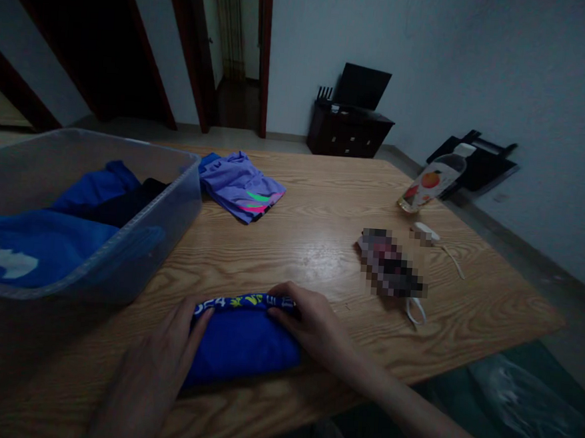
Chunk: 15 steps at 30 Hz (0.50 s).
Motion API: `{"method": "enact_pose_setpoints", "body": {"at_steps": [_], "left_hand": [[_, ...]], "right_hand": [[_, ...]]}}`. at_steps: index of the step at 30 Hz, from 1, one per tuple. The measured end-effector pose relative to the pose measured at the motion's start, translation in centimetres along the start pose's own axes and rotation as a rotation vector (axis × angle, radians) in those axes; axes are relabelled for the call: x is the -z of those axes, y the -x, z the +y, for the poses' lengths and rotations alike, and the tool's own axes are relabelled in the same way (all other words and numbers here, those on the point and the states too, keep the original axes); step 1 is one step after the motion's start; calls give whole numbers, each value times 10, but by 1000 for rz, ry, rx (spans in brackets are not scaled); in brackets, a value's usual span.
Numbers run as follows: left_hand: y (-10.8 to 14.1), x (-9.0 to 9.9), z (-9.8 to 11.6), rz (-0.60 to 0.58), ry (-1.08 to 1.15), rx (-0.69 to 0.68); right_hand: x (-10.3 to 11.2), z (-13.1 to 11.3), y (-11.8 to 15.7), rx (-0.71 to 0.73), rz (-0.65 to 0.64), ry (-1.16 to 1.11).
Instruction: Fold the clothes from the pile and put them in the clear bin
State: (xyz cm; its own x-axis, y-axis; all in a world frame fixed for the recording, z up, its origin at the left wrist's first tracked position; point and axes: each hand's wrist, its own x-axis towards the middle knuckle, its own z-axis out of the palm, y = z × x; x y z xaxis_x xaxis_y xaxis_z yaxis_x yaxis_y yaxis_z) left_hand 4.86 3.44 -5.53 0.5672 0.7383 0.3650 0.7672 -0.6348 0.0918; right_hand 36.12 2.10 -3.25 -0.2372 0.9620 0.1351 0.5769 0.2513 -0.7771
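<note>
A folded blue garment (250, 349) lies on the wooden table in front of me. Its far edge is a rolled, printed band with white letters and yellow figures. My left hand (163, 350) grips the left end of that band, thumb on the near side and fingers beyond it. At the right end, my right hand (310, 317) pinches the same band between thumb and fingers. Farther back, a purple garment (237, 185) with green and pink stripes rests beside a clear plastic bin (171, 230). Inside the bin are blue clothes (50, 239) and a dark piece of cloth (133, 201).
On the table's right side (314, 260) lie a blurred-out phone-like object (389, 262) with a white loop and a small white item (426, 233) with a cord. A juice-type bottle (433, 179) stands near the right edge. Beyond is a cabinet (348, 133) with a screen (362, 87).
</note>
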Motion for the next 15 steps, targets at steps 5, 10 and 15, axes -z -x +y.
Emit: {"method": "enact_pose_setpoints", "body": {"at_steps": [5, 10, 15], "left_hand": [[-5, 2, 7, -54, -199, 34], [-10, 9, 25, 3, -217, 24], [-9, -7, 48, 69, -56, -82]], "right_hand": [[-3, -3, 0, 15, -2, 264], [-3, -22, 11, 225, 191, 602], [-11, -27, 30, 467, 119, 608]]}}
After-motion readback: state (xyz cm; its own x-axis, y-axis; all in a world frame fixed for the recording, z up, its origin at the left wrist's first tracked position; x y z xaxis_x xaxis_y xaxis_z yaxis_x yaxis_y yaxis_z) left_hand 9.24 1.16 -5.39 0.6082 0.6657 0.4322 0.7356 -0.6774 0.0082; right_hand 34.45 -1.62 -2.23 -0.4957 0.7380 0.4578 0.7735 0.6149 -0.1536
